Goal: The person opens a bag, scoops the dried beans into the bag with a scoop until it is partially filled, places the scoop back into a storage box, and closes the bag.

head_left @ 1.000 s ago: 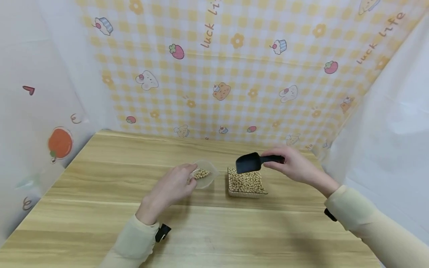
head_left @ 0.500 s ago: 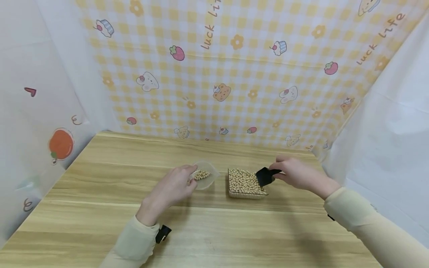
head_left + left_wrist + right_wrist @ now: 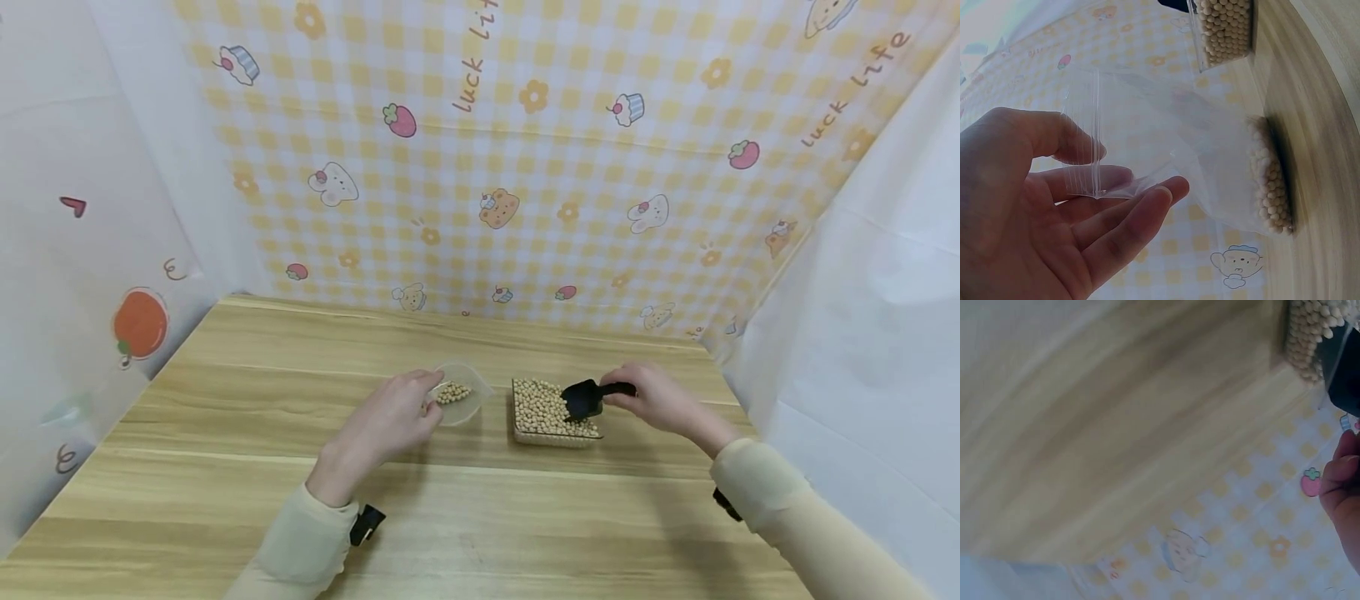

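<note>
My left hand (image 3: 386,421) pinches the rim of a clear zip bag (image 3: 1210,156) between thumb and fingers, its mouth spread. Soybean-like pale beans (image 3: 1272,187) lie in the bottom of the bag, which stands on the table. To its right is a clear plastic box (image 3: 555,441) filled with the same beans (image 3: 542,404). My right hand (image 3: 651,398) holds a black scoop (image 3: 583,400) by its handle, the blade's front edge down in the beans at the box's right side. In the right wrist view only part of the right hand (image 3: 1342,487) shows.
Everything stands on a wood-grain table (image 3: 480,525). A yellow checked cloth (image 3: 450,167) with printed cartoons hangs behind it, and white sheets (image 3: 877,333) hang at both sides.
The right hand has lowered the scoop from above the box into the beans at its right side, then moved it slightly left through them. The left hand and bag stay in place.
</note>
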The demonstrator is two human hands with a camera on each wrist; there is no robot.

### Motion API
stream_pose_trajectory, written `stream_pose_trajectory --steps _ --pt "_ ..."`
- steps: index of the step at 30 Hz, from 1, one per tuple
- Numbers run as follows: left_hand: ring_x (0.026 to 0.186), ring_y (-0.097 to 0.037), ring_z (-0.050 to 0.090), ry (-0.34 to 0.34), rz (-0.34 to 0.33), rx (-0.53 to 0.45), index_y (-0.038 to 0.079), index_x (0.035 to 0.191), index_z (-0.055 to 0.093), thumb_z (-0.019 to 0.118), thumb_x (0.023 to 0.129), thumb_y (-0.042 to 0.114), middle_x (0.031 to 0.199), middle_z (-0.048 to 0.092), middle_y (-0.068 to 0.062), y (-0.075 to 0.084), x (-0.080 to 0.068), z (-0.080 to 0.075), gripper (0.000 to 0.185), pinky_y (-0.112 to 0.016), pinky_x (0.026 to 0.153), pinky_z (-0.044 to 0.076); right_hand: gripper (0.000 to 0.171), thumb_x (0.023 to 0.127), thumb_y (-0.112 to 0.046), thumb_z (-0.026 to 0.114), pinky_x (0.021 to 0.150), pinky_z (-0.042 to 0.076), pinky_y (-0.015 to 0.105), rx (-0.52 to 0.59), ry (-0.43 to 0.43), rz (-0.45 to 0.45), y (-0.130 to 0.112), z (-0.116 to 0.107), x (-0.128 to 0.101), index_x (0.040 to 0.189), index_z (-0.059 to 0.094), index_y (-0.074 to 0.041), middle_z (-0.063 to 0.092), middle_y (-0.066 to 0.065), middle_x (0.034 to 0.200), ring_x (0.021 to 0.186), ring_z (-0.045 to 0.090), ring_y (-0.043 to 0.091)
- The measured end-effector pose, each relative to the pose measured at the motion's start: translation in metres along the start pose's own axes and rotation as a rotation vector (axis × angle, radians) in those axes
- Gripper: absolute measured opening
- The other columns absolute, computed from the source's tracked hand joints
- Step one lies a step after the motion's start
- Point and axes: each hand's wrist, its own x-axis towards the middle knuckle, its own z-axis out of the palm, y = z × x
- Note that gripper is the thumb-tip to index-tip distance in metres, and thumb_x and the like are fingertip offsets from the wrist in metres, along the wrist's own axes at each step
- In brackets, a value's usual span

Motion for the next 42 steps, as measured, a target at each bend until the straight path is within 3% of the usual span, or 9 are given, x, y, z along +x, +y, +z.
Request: stream_pose_trajectory --steps 7,19,26,32,37,42 --pt "0.043 -0.001 0.029 -0.002 -0.010 -0.004 -0.006 0.131 0.058 0.055 0.087 0.009 0.132 0.058 -0.021 -0.001 -0.002 0.001 0.047 -0.021 0.043 0.038 0.030 0.092 -0.024 0.068 0.093 0.046 0.052 0.227 0.067 0.136 0.018 0.030 -0.015 0.118 0.069 -0.009 0.067 0.007 0.118 0.113 0.059 0.031" --pt "0.041 0.000 0.027 0.003 -0.008 -0.016 -0.006 0.132 0.057 0.056 0.087 0.009 0.132 0.058 -0.021 -0.002 -0.004 0.002 0.047 -0.019 0.037 0.033 0.035 0.093 -0.027 0.067 0.090 0.047 0.043 0.528 0.080 0.291 0.020 0.052 -0.021 0.123 0.066 -0.008 0.062 0.011 0.127 0.114 0.057 0.031" --pt "0.041 0.000 0.029 0.003 -0.008 -0.029 -0.005 0.132 0.057 0.056 0.087 0.008 0.132 0.058 -0.021 0.000 -0.004 0.003 0.047 -0.018 0.037 0.034 0.038 0.093 -0.027 0.067 0.096 0.042 0.047 0.622 0.077 0.285 0.023 0.060 -0.020 0.125 0.065 -0.007 0.060 0.011 0.129 0.119 0.053 0.031" --pt "0.041 0.000 0.030 0.003 -0.008 -0.019 -0.006 0.132 0.057 0.056 0.086 0.009 0.131 0.058 -0.020 0.000 -0.003 0.004 0.048 -0.018 0.037 0.034 0.039 0.092 -0.027 0.067 0.080 0.049 0.038 0.653 0.094 0.316 0.024 0.064 -0.020 0.126 0.065 -0.008 0.063 0.012 0.123 0.102 0.059 0.026" --pt "0.040 0.000 0.029 0.003 -0.001 -0.010 -0.005 0.133 0.057 0.055 0.087 0.009 0.132 0.058 -0.021 0.000 -0.002 0.004 0.048 -0.018 0.036 0.033 0.038 0.093 -0.026 0.067 0.067 0.050 0.037 0.682 0.112 0.335 0.025 0.066 -0.021 0.126 0.064 -0.008 0.065 0.013 0.112 0.087 0.058 0.027" --pt "0.040 0.000 0.028 0.002 -0.002 -0.015 -0.006 0.133 0.057 0.054 0.087 0.009 0.132 0.058 -0.021 0.000 -0.001 0.003 0.048 -0.018 0.035 0.032 0.040 0.092 -0.024 0.068 0.065 0.050 0.035 0.730 0.115 0.342 0.025 0.067 -0.022 0.127 0.063 -0.005 0.065 0.013 0.100 0.082 0.057 0.026"
